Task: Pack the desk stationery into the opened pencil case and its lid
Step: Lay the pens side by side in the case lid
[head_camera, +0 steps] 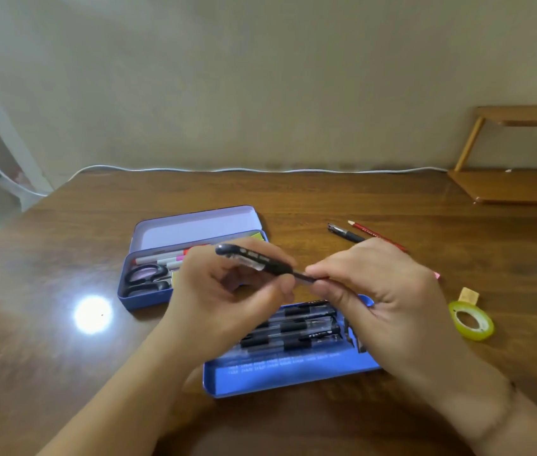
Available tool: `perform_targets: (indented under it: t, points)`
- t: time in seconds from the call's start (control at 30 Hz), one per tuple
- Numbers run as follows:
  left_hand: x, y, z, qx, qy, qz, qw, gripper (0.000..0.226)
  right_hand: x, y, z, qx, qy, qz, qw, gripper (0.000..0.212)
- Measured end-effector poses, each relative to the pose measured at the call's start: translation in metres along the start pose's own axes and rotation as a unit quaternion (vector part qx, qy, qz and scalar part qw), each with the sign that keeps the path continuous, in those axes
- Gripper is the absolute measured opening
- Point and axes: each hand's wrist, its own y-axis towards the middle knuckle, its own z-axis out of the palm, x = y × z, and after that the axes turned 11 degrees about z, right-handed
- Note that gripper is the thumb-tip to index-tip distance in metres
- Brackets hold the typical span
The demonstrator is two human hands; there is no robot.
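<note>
My left hand (227, 297) and my right hand (382, 291) both grip one black pen (260, 263), held level above the desk, cap end to the left. Below them lies the blue lid (280, 376) with several black pens (300, 327) in it. Behind, at the left, the opened blue pencil case (148, 297) holds black scissors (145, 279), markers (161, 258) and sticky notes (255, 236). On the desk beyond my right hand lie another black pen (346, 233) and a red pencil (375, 235).
A yellow-green tape roll (471, 320) with a small tan piece beside it rests at the right. A wooden shelf (510, 185) stands at the back right corner. A white cable (260, 170) runs along the wall. A light glare (92, 314) shines on the desk at left.
</note>
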Motion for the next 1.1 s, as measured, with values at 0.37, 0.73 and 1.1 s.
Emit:
perform_targets:
  t: [0.37,0.73,1.1]
  points:
    - [0.02,0.012,-0.036,-0.155,-0.077,-0.133,0.976,0.04,0.0,-0.014,0.013,0.201,-0.231,-0.118,0.945,0.028]
    - [0.022,0.008,-0.023,-0.063,-0.003,-0.14,0.988,0.039,0.009,-0.016,0.013,0.214,-0.282,-0.111,0.929,0.035]
    - [0.026,0.004,-0.018,-0.026,0.021,-0.147,0.989,0.035,0.005,-0.017,0.023,0.226,-0.241,-0.063,0.942,0.017]
